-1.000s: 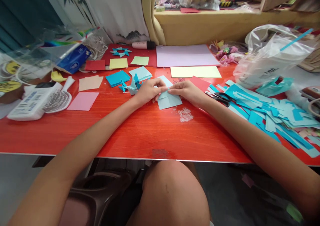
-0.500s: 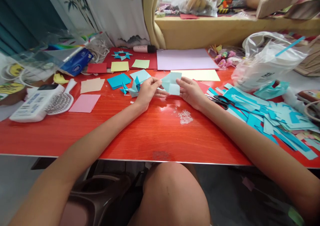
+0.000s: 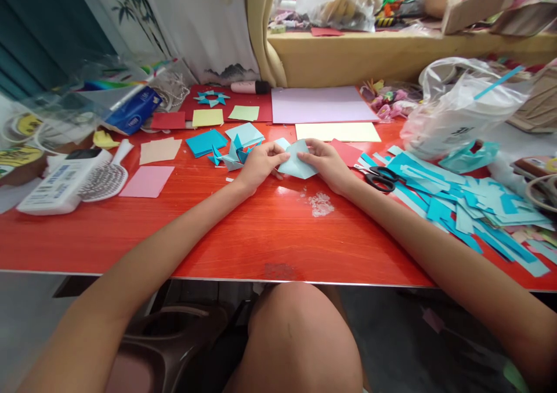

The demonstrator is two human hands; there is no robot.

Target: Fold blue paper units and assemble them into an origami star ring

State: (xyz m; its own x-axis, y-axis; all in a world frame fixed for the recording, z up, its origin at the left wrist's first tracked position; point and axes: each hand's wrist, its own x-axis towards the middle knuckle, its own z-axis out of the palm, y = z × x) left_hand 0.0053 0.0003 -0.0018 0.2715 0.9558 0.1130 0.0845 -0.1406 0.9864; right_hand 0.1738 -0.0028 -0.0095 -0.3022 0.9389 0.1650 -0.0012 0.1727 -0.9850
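Note:
Both of my hands hold a folded piece of light blue paper low over the red table. My left hand pinches its left edge with fingers closed. My right hand grips its right side, fingers curled over the top. Folded blue paper shapes lie just left of my left hand. Black scissors rest just right of my right hand.
A heap of blue paper scraps covers the right side, behind it a plastic bag. Coloured squares, a purple sheet and a yellow sheet lie further back. A hairbrush and white device sit left.
The light blue paper was lifted off the table and turned upright, then brought back down lower and tilted flatter between both hands. The view has shifted slightly.

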